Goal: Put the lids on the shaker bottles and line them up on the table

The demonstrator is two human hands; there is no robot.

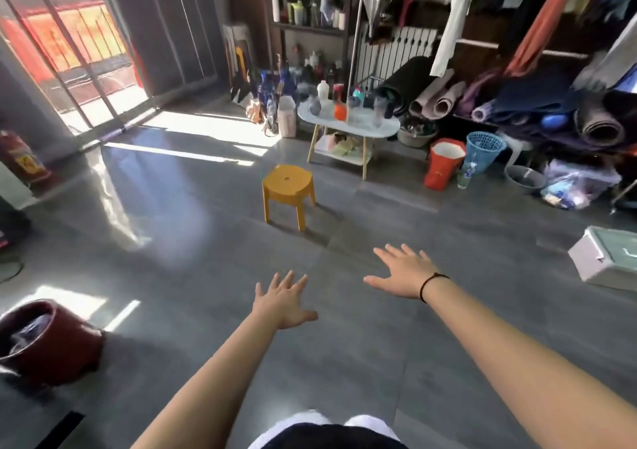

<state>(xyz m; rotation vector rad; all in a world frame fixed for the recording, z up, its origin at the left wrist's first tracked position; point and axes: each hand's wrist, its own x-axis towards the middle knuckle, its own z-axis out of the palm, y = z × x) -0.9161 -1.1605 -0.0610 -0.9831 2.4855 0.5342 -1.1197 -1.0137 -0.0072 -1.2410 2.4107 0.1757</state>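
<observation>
Empty grips above smooth grey tiles (206, 241).
Left hand (284, 302), right hand (401, 272) splayed flat; oval white desk (344, 130) at twelve o'clock.

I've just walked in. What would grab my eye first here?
The person's left hand and right hand reach forward, open and empty, above the grey tiled floor. Ahead stands a small yellow plastic stool. Beyond it, a white oval table holds several bottles, a bright orange bottle the most vivid among them.
</observation>
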